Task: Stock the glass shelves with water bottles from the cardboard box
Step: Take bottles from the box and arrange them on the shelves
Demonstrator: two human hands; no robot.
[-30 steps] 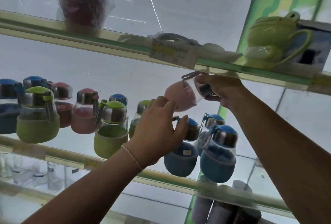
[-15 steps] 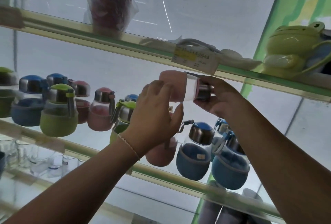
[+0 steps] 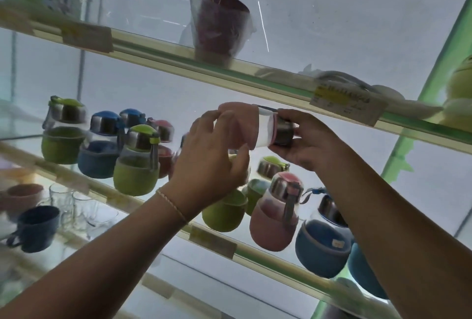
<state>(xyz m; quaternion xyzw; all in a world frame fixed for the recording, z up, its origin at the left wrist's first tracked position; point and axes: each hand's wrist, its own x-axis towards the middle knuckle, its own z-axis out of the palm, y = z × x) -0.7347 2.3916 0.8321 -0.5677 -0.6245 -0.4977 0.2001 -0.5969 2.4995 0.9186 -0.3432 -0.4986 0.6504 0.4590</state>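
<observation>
Well along: about a dozen bottles already stand on the middle shelf. A pink bottle lies sideways in mid-air at 12 o'clock above them, left hand gripping its base, right hand its cap. It remains unplaced; the box is out of view.

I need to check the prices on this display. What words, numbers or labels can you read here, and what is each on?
Nothing can be read.
Yellow and white price tag on the upper shelf edge: print too blurred.
Tag on the same edge, further left: blurred.
Tag on the middle shelf edge: blurred.
Small sticker on a blue bottle: too small.
</observation>
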